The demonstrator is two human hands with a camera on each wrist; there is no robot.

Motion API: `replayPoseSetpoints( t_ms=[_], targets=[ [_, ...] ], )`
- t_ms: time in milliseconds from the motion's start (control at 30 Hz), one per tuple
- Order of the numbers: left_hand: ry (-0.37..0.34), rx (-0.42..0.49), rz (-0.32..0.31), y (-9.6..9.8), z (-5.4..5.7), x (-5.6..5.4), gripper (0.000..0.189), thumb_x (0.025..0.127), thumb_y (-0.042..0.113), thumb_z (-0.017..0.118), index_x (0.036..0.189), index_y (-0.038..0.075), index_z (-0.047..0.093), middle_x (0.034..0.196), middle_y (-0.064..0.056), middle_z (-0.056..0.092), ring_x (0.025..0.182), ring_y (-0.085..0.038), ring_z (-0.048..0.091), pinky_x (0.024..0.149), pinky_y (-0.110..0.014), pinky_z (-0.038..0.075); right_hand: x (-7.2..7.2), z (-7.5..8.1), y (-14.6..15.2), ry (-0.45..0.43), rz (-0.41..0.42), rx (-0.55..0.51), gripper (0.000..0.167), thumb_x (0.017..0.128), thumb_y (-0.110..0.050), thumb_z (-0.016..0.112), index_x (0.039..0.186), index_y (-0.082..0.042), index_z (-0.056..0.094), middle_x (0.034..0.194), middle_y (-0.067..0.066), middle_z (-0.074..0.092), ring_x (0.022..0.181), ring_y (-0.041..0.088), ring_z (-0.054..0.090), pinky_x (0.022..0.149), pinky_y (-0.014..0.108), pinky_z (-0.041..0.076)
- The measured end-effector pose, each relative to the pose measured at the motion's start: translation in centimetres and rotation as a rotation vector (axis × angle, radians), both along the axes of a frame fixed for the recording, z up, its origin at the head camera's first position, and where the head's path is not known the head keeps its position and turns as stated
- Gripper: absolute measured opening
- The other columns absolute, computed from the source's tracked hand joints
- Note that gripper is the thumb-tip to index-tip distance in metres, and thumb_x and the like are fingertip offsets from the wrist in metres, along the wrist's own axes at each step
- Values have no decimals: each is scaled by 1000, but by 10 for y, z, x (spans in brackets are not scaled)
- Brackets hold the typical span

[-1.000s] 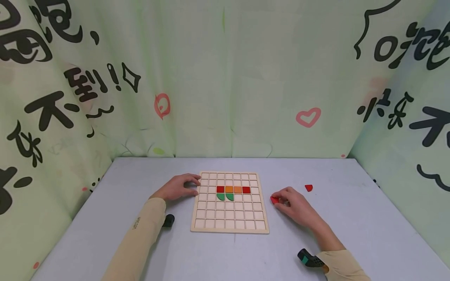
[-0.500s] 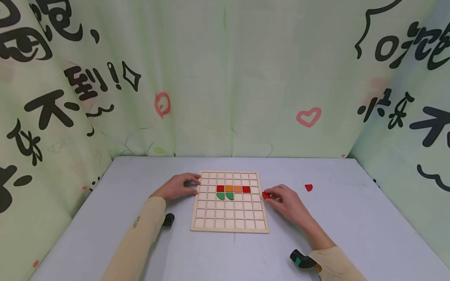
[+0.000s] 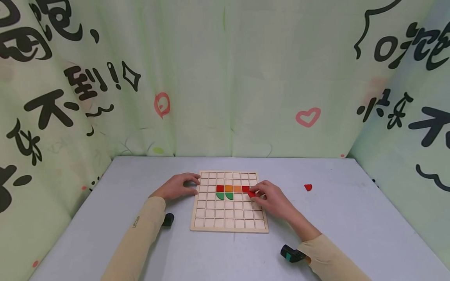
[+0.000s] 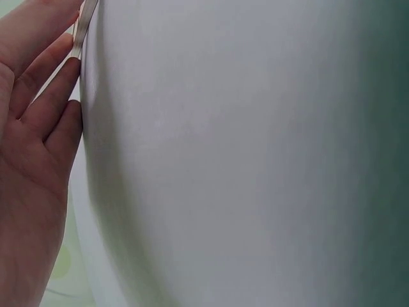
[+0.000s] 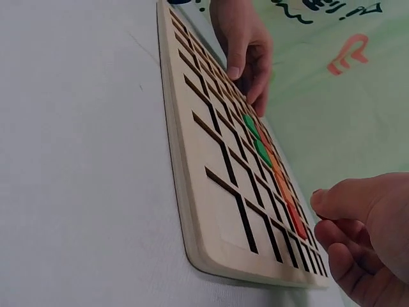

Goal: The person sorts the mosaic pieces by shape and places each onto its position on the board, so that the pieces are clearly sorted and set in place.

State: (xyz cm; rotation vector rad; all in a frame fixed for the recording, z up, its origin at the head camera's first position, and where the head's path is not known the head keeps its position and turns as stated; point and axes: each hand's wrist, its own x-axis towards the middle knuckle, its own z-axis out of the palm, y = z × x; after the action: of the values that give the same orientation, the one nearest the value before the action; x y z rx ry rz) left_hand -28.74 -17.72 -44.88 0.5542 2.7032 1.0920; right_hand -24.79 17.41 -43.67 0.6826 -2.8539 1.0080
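Observation:
My right hand (image 3: 272, 198) pinches a small red piece with a rounded edge (image 3: 251, 193) between thumb and fingers, over the right side of a wooden grid board (image 3: 230, 230). In the right wrist view the fingers hide that piece. At the board's left edge my left hand (image 3: 178, 187) rests its fingertips and thumb, fingers relaxed. One row of the grid holds a red square (image 3: 220, 188), two orange squares (image 3: 233, 189) and another red square (image 3: 245, 189). Just below them lie two green quarter-circle pieces (image 3: 224, 196).
A loose red piece (image 3: 308, 187) lies on the white table (image 3: 337, 218) to the right of the board. Black wrist devices show at the left wrist (image 3: 168, 219) and right wrist (image 3: 292, 253). A printed pale green curtain (image 3: 228, 97) surrounds the table on the visible sides.
My right hand has moved left with the red piece, from the table beside the board to over its right columns. The left hand and the board have stayed put.

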Motion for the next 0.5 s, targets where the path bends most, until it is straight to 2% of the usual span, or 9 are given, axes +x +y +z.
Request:
replayPoseSetpoints(
  t_ms=[500],
  targets=[
    [-18, -1, 7, 0, -1, -2, 25, 84, 21, 78, 108, 16, 70, 143, -3, 53, 139, -27, 39, 114, -43, 31, -6, -5, -21, -44, 62, 47, 23, 86, -12, 75, 108, -6, 72, 94, -1, 63, 81, 10, 56, 72, 26, 51]
  ],
)
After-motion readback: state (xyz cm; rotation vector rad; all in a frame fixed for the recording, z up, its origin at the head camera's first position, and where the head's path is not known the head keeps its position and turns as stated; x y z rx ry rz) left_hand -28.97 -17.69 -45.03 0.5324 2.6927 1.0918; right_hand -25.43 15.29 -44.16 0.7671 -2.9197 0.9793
